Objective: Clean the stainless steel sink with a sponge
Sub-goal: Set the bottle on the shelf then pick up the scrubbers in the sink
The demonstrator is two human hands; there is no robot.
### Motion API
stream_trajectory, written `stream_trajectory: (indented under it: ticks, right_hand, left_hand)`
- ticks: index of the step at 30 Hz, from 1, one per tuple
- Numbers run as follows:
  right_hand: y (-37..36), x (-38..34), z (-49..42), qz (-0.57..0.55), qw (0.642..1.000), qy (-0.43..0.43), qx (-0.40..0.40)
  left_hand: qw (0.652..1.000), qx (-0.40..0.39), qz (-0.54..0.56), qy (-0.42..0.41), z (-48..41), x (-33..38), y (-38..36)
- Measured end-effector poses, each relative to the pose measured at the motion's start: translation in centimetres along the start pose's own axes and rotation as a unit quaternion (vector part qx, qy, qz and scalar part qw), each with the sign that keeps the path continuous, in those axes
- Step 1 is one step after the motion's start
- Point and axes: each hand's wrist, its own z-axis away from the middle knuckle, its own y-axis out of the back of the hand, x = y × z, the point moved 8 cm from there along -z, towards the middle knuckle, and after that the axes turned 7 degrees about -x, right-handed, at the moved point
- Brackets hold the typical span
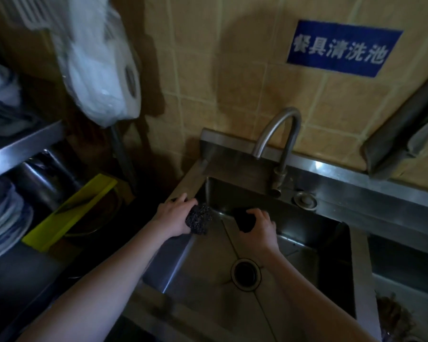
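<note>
Sponge (244, 222), dark, likely soft and light, is gripped across its top by the right hand (261, 225) on the back wall of the steel sink (205, 277); a dark wire scrubber (199, 219) is gripped by the left hand (173, 217).

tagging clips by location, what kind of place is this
Probably a restaurant or canteen dishwashing area: a deep steel sink with a tall faucet, a blue wall sign reading "tableware washing basin" in Chinese, and stacked plates under a metal shelf at the left.
</note>
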Motion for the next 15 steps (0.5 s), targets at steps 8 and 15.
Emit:
stream_trajectory:
  ticks: [8,15]
  right_hand:
    - [0.4,-7.3,-0.7,0.011,0.997,0.072,-0.018]
    - [-0.6,-15.4,-1.0,0.005,0.984,0.167,-0.053]
  left_hand:
    - [0.998,0.051,-0.001,0.043,4.2,-4.2,5.5]
    - [0.993,0.058,0.001,0.102,8.1,-8.6,9.6]
